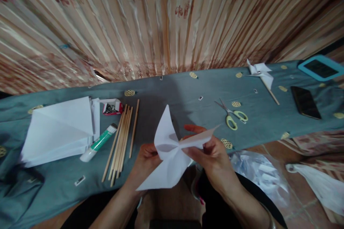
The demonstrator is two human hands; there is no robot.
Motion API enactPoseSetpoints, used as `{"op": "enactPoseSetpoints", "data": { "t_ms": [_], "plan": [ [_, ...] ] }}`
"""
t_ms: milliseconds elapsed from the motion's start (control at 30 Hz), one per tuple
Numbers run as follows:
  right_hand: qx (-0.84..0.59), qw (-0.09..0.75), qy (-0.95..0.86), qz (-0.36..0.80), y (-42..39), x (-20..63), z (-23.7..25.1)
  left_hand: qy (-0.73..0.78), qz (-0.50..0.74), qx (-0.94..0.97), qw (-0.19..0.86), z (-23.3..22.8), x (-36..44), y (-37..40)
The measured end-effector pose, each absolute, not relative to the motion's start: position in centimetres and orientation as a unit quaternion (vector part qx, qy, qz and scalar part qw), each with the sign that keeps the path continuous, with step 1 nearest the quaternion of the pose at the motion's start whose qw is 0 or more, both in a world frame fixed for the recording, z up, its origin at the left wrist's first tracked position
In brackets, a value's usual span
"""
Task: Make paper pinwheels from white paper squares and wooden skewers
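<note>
A white paper pinwheel [172, 164] is held up between my two hands, over the near edge of the cloth-covered table. My left hand [146, 161] grips its left side, with the fingers partly behind the paper. My right hand [212, 154] pinches the right-hand blade, thumb in front and one finger stretched out behind. The blades are folded in towards the centre. Whether a stick sits behind the pinwheel is hidden by the paper. Left of my hands lie several wooden sticks [120, 139], and one more stick [134, 128] lies apart from them.
On the left are a stack of white paper [59, 128], a glue stick [99, 142] and an open box of metal pins [112, 107]. To the right lie scissors [232, 116], a pinwheel on a stick [262, 73], a phone [305, 102] and a blue-framed tablet [322, 68].
</note>
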State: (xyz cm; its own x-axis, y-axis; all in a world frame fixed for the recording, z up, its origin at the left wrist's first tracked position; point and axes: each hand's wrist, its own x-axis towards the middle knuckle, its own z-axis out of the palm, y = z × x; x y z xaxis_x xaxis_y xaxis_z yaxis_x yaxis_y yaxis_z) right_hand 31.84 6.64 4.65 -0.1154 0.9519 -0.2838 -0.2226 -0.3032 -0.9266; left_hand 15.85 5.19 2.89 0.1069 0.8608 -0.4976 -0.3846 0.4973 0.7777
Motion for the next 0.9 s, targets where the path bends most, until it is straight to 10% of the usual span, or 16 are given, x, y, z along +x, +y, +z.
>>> {"op": "enactPoseSetpoints", "data": {
  "t_ms": [900],
  "plan": [
    [-0.469, 0.432, -0.286, 0.715, 7.8, 31.2, 1.6, 0.538, 0.476, 0.170, 0.675, 0.9, 16.5, 5.0]
  ]
}}
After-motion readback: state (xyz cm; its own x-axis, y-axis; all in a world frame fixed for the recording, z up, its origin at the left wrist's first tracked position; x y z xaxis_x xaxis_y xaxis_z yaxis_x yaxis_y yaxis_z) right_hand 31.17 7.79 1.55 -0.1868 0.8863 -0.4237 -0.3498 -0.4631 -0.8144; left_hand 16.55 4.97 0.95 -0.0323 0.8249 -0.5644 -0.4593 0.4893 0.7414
